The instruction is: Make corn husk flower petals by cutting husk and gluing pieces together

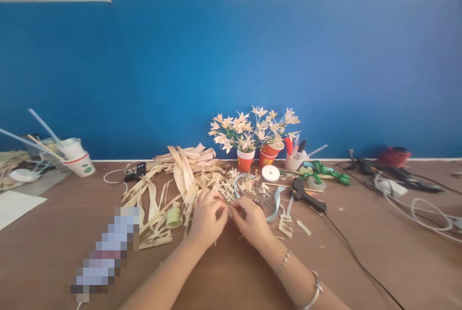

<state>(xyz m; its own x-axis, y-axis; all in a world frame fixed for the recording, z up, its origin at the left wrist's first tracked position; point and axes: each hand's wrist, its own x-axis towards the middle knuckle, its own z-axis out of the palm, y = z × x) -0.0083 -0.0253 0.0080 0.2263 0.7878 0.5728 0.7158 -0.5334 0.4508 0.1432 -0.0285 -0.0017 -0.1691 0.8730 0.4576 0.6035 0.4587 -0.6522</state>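
Close together at the middle of the table, my left hand and my right hand each pinch with thumb and finger. Whatever small piece sits between the fingertips is too tiny to name. Just beyond them lies a heap of cut husk pieces, with long dried corn husks to the left. A light blue ribbon loops beside my right hand. Farther right rests a black glue gun on its side. Behind the heap, husk flowers stand in a red paper cup.
A white ribbon spool and green tape rolls lie toward the back. Cables spread over the right side of the table. At left are a pixelated object, a leaning paper cup and white paper. Blue panels stand behind.
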